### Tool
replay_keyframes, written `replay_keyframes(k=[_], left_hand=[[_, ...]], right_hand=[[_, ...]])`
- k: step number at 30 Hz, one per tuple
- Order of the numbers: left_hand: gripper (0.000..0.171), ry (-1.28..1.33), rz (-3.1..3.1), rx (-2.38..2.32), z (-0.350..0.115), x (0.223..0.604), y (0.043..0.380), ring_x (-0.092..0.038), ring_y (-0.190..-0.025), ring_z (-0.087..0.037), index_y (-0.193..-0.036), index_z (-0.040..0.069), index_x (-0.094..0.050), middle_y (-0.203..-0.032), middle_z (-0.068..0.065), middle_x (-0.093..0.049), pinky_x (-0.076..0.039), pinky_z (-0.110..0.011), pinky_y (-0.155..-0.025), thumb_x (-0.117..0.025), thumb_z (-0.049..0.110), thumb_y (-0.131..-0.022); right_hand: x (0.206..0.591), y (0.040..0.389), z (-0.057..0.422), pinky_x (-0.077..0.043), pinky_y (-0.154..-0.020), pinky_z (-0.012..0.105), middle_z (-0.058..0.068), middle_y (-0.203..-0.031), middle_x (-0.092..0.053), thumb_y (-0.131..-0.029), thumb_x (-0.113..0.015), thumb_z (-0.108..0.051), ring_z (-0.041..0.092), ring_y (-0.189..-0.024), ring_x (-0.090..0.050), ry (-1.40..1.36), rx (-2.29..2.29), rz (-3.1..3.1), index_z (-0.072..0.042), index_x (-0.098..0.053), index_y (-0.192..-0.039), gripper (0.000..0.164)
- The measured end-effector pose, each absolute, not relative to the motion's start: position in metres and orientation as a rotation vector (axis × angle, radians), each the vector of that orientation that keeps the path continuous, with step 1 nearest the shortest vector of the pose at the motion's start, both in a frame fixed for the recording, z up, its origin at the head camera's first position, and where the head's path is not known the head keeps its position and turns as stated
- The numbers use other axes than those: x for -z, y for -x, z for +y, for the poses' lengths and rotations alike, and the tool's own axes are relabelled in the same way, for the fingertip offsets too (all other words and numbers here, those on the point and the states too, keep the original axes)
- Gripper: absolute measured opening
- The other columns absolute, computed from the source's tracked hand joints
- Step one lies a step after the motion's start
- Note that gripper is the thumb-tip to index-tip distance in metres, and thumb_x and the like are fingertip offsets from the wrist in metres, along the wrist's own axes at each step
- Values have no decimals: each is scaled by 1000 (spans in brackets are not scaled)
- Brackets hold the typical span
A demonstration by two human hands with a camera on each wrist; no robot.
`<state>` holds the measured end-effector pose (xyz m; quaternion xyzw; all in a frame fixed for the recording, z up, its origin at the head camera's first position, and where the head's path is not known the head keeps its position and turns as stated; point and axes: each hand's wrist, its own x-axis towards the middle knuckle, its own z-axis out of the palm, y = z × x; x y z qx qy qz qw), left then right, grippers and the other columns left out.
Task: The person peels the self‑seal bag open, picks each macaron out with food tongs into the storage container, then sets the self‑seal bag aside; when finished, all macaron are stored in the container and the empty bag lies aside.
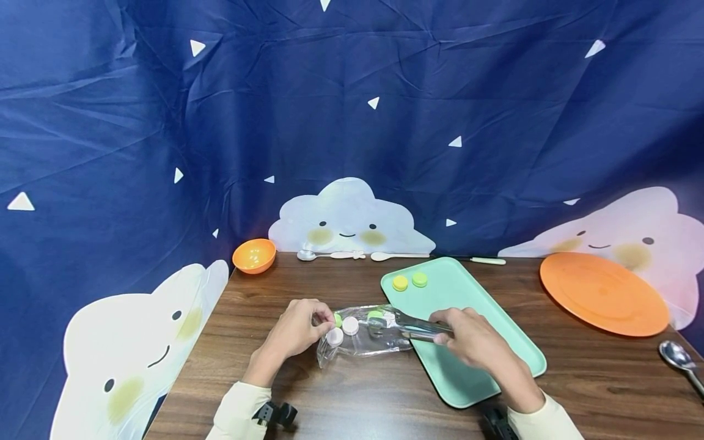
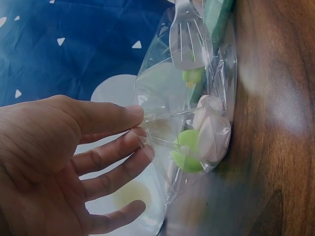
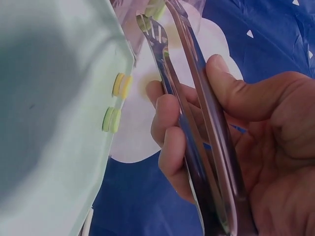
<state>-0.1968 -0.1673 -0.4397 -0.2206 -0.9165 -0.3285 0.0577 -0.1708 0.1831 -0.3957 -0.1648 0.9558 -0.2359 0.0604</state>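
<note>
Currently, the left hand (image 1: 294,330) pinches the left end of a clear plastic bag (image 1: 363,347) between thumb and forefinger, while its other fingers stand a little apart, as the left wrist view shows. The bag lies on the brown wooden table (image 1: 308,397), between the two hands, its right end reaching the left edge of a mint-green tray (image 1: 467,299). Inside the bag, near the left fingertips, two white round pieces (image 1: 350,326) sit close together, with a green piece (image 1: 338,320) beside them, partly covered by the fingers. Farther right in the bag is another green piece (image 1: 376,315), by the slotted head of a pair of metal tongs (image 1: 426,327); whether the tongs touch it, I cannot tell. The right hand (image 1: 475,339) holds these tongs over the tray, the thumb against one arm and the fingers curled round the other, and the arms stand apart towards the tips. On the tray's far left corner, a yellow disc (image 1: 400,283) and a light green disc (image 1: 420,279) rest side by side. Behind, along the table's far edge, stand an orange bowl (image 1: 254,256) at the left and, to its right, a metal-headed spoon (image 1: 306,255) and a white spoon (image 1: 382,256). To the right of the tray is a large orange plate (image 1: 602,293), with a metal spoon (image 1: 673,354) nearer the person.
</note>
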Motion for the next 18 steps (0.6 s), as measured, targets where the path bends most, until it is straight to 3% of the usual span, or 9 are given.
replay_keyframes(k=[7,18], left_hand=[[16,669,-2776,1001,-167,439,196,-57,-71,3,-80,18,-76,-77,9,-70,-50,-20,-68,-82,7,-90],[17,662,-2784,1020,-166,440,197,-58,-70,2,-80,19,-76,-77,9,-70,-50,-19,-68,-82,7,-91]], right_hand=[[393,172,188,-39,-62,30,-6,-76,-60,-92,-80,-10,15,-69,-48,493,690,2898,-16,-79,-113,22],[387,174,201,-46,-69,35,0,-94,-74,-92,-81,-11,17,-77,-54,478,674,2897,-12,-78,-119,27]])
